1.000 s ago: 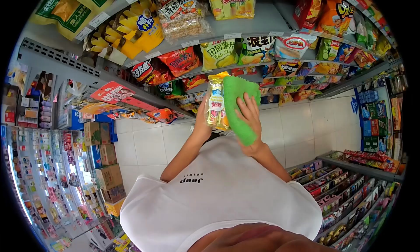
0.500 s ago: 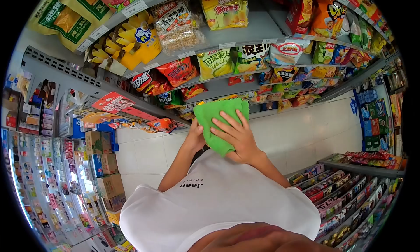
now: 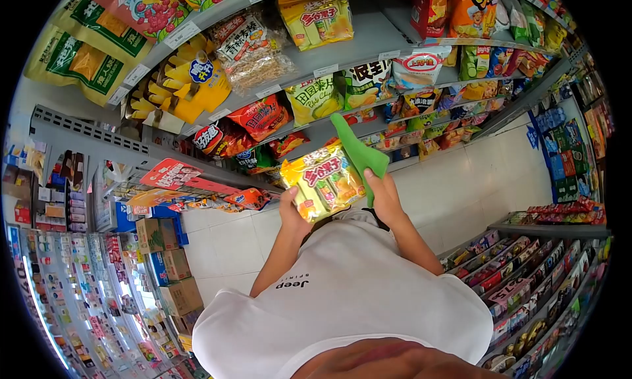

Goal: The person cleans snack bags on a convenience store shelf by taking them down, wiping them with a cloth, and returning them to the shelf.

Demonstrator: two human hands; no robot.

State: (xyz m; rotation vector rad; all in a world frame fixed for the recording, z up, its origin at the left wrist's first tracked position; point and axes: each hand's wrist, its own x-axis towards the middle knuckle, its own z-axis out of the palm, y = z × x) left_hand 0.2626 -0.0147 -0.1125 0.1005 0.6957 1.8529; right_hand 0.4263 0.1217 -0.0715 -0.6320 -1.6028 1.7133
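Observation:
In front of my chest is a yellow snack bag point(image 3: 322, 185) with red lettering and a see-through front. My left hand point(image 3: 293, 208) grips its lower left edge. My right hand point(image 3: 384, 193) is closed on a green cloth point(image 3: 364, 154), thumb on top, at the bag's right side. Folded over, the cloth stands up along that edge and hides part of it. A similar yellow snack bag point(image 3: 317, 18) sits on the shelf above.
Shelves point(image 3: 342, 53) of bagged snacks curve across the front. A wire rack with a red sign point(image 3: 172, 174) juts out at left, near cardboard boxes point(image 3: 179, 297). Rows of packaged sweets point(image 3: 513, 280) stand at lower right. Pale floor tiles point(image 3: 454, 195) lie between.
The green cloth, earlier spread over the bag under my right hand, has shifted to the bag's right edge. The bag's printed front now shows. The view has moved slightly.

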